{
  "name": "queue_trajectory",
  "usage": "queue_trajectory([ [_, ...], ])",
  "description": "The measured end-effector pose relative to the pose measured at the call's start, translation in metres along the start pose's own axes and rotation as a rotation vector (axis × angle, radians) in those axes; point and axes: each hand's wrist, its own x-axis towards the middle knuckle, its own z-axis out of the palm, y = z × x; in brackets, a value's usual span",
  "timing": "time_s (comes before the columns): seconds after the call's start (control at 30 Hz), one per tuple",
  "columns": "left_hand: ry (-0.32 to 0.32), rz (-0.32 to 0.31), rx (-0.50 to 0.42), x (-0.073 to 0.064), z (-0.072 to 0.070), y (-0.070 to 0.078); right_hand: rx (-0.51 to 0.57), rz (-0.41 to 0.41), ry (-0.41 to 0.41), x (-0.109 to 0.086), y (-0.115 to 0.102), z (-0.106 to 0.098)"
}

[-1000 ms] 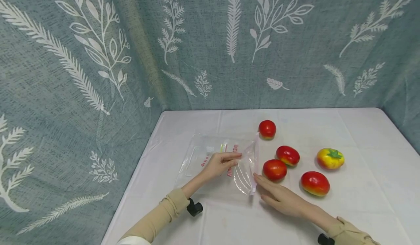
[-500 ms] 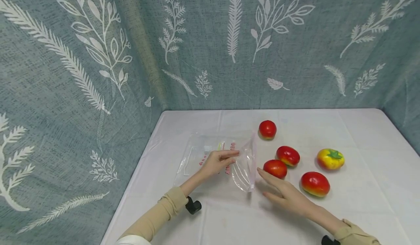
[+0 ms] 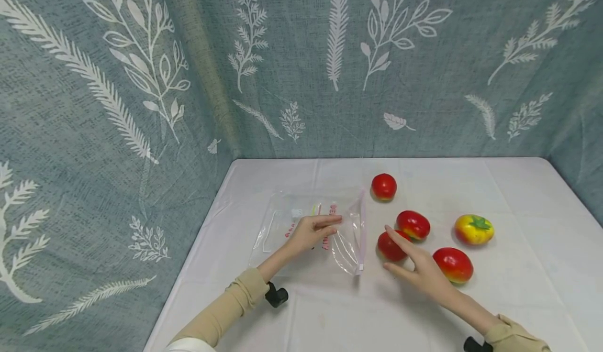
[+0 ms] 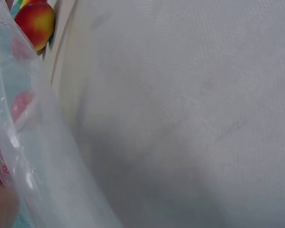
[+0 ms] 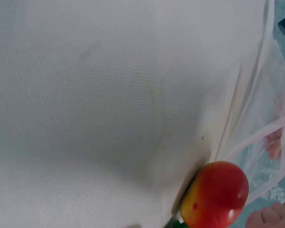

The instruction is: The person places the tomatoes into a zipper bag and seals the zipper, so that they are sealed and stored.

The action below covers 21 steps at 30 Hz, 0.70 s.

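Observation:
A clear plastic zip bag with red print lies on the table, its mouth raised and facing right. My left hand holds the bag's upper layer near the mouth, thumb below the fingers. The same bag fills the left side of the left wrist view. My right hand reaches over the nearest red tomato, fingers extended at its far side and thumb apart at its near side. In the right wrist view a glossy red-and-yellow tomato sits close to my fingertips.
Beyond it lie a second red tomato and, farther back, another red tomato. To the right are a yellow-red tomato with a green leaf top and a larger red tomato. A patterned curtain borders the white table.
My right hand has left the bag's edge and moved right, over the nearest tomato, its fingers spreading. My left hand and the bag have shifted slightly left.

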Motion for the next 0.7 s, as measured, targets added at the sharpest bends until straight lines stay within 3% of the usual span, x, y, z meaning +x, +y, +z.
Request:
queue_trajectory([
  [0.27,-0.005,0.002,-0.006,0.0,-0.003,0.0,-0.009,0.117,0.057,0.001,0.002,-0.004],
  [0.7,-0.013,-0.002,-0.014,-0.002,-0.003,0.002,0.068,0.249,0.114,-0.002,0.011,-0.001],
])
